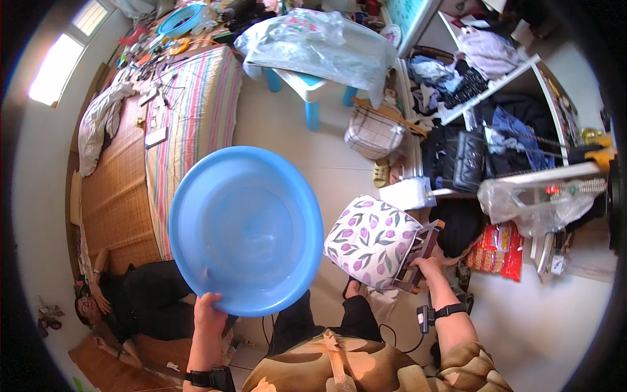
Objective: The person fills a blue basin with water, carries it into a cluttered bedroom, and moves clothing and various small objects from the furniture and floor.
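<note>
A blue plastic basin point(247, 230) is tilted so that its inside faces the camera. My left hand point(210, 301) grips its lower left rim, thumb on the inner side and the other fingers hidden behind it. On the right, my right hand point(427, 268) is closed on the dark wooden backrest point(416, 257) of a small chair. The chair's padded seat point(370, 240) has a white cover with purple tulips and stands just right of the basin, above my feet in the view. No contents are visible in the basin.
A person in black lies on the bed point(112, 210) at the left. A blue and white table point(306, 88) under plastic sheeting stands ahead. Shelves point(490, 93) with clothes and bags line the right. A checked fabric basket point(374, 132), slippers point(381, 172) and a red snack packet point(497, 250) sit low down.
</note>
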### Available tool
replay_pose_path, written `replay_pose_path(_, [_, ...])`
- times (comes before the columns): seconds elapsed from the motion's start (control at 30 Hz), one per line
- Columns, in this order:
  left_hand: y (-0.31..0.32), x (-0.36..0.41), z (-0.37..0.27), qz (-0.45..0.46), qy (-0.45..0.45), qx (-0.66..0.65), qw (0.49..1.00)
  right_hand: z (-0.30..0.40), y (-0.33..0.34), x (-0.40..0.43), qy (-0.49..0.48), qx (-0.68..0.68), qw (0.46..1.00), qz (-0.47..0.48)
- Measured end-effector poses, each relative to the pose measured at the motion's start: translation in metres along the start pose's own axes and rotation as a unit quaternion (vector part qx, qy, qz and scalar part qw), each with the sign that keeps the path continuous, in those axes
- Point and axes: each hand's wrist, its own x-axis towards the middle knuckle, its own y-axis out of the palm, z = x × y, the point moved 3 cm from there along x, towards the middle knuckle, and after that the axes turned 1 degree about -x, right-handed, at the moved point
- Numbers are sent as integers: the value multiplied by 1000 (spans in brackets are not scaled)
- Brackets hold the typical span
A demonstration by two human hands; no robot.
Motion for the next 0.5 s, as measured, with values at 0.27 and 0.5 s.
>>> replay_pose_path(0.27, [-41, 17, -83, -2, 56, 8, 998, 118, 109, -11, 7, 163, 975, 151])
replay_pose_path(0.5, [-53, 43, -104, -74, 29, -18, 997, 229, 199, 13, -14, 105, 969, 224])
